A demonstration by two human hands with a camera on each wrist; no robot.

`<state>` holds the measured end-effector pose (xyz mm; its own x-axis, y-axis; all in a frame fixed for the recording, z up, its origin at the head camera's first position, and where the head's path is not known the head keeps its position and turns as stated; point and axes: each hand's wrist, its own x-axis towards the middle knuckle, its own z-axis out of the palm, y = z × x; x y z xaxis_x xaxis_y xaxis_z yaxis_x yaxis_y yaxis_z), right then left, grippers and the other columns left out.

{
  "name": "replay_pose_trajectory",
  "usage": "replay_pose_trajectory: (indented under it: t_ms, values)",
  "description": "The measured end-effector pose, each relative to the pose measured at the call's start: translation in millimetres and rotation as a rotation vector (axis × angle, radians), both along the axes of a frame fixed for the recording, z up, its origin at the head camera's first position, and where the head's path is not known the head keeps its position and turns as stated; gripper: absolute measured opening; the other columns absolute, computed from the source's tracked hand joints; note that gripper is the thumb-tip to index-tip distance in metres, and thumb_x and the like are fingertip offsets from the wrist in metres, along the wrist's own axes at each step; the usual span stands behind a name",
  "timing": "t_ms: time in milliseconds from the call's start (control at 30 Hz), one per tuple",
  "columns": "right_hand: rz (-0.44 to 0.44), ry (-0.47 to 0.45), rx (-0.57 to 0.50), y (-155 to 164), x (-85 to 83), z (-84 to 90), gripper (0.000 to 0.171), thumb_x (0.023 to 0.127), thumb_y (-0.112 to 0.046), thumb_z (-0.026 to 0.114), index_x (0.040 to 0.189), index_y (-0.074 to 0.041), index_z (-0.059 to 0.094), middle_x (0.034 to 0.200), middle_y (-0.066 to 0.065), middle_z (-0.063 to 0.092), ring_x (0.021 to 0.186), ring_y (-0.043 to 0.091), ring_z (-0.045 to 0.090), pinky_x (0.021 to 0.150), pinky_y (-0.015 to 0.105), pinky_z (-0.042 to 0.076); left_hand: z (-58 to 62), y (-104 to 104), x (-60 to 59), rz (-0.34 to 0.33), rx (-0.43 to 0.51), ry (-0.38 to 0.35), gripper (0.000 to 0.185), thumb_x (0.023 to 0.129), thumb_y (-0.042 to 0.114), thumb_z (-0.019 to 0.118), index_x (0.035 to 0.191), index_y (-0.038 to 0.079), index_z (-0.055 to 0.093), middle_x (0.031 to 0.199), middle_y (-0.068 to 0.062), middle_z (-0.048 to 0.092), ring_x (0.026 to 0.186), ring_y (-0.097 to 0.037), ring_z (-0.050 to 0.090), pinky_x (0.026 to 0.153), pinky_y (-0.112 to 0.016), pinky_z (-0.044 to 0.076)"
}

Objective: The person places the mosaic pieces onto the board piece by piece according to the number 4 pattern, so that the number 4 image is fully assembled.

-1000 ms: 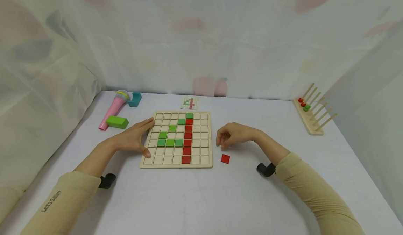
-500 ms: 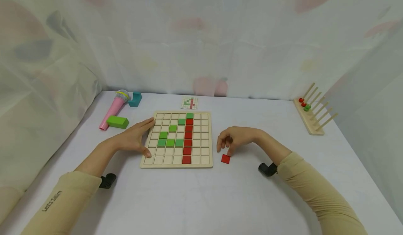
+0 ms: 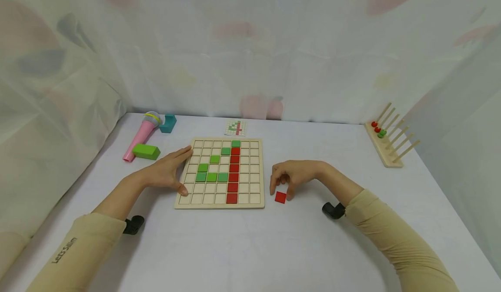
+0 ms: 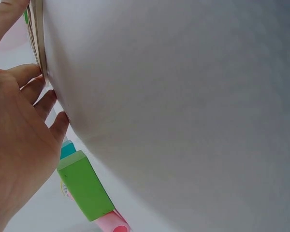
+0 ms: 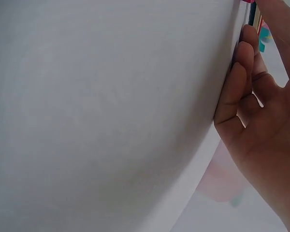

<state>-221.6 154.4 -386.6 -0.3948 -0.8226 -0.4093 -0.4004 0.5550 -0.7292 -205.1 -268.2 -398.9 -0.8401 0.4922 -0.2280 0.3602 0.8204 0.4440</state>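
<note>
A wooden grid board [image 3: 254,205] lies on the table, its cells partly filled with green tiles [image 3: 211,177] and a column of red tiles [image 3: 233,168]. My left hand [image 3: 166,170] rests spread along the board's left edge, fingers at the upper corner and thumb lower down; in the left wrist view its fingertips touch the rim. Right of the board, a loose red tile [image 3: 280,197] lies flat. My right hand [image 3: 295,173] is over it, thumb at its right side and index finger just left of it, with a small gap visible. The other right fingers are curled.
Behind the board lies a small pattern card [image 3: 235,128]. At the back left are a pink toy microphone [image 3: 141,136], a green block [image 3: 146,151] and a teal block [image 3: 168,123]. A peg stand [image 3: 385,146] with red and green beads stands far right.
My right hand has come down and slightly towards me, its thumb and index finger spreading to either side of the loose red tile. My left hand and the board stay put.
</note>
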Motion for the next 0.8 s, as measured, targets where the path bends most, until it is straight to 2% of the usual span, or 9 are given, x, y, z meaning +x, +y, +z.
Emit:
replay_pose_trajectory:
  t_ms: [300,567,800]
  values:
    - [0.016,0.051,0.004,-1.9,2.7,1.9,0.031,0.073,-0.010,0.085,0.098,-0.025,0.076,0.103,0.002,0.060,0.095,0.015,0.052,0.084,0.025,0.047,-0.8,-0.7,-0.5,-0.004,0.000,0.002,0.136,0.056,0.058,0.089,0.156,-0.002,0.018,0.167,-0.021,0.011,0.151,-0.048,0.014,0.118,-0.067,0.020]
    - [0.001,0.075,0.003,-2.4,4.3,3.0,0.025,0.072,-0.010,0.086,0.092,-0.022,0.075,0.099,0.001,0.059,0.092,0.015,0.052,0.082,0.025,0.046,-1.9,-1.0,-1.2,-0.004,0.002,0.001,0.136,0.056,0.058,0.088,0.156,-0.002,0.018,0.167,-0.021,0.011,0.151,-0.048,0.014,0.118,-0.067,0.020]
    - [-0.063,0.087,0.008,-1.2,4.2,2.0,0.024,0.072,-0.006,0.083,0.085,-0.018,0.067,0.088,-0.004,0.059,0.085,0.013,0.051,0.076,0.024,0.044,-2.2,-0.6,-1.1,0.005,-0.004,-0.005,0.137,0.056,0.059,0.088,0.157,-0.001,0.017,0.167,-0.020,0.010,0.152,-0.048,0.014,0.119,-0.066,0.020]
